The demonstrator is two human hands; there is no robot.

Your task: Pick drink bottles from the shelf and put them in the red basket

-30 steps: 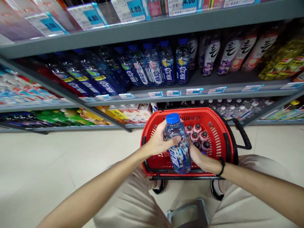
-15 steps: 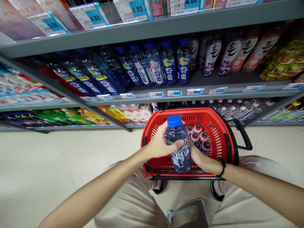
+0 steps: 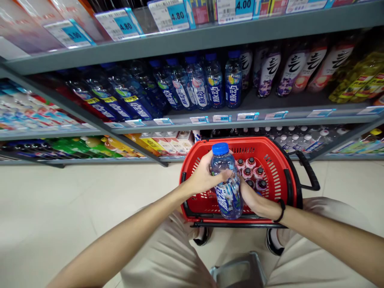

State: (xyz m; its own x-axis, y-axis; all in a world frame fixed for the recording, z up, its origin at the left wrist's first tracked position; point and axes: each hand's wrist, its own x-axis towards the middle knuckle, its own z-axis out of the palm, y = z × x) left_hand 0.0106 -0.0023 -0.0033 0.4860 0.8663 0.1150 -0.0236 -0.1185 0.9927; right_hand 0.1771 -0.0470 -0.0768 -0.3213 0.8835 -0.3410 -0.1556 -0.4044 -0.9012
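Note:
A drink bottle with a blue cap and a blue printed label is held over the basket, leaning slightly. Around its left side wraps my left hand, the thumb lying across the front of the label. My right hand supports the bottle from the right, its fingers mostly hidden behind it. Below is a red shopping basket with slotted walls. Inside it, several small bottles with dark caps and pink labels stand together on the right side.
Blue-capped bottles line the middle shelf, with white-labelled bottles to their right. A black basket handle sticks out at right. Between my legs on the pale floor is a grey stool.
The view has shifted slightly. Both hands stay on the bottle, and my left thumb has moved up a little on the label, uncovering more of it.

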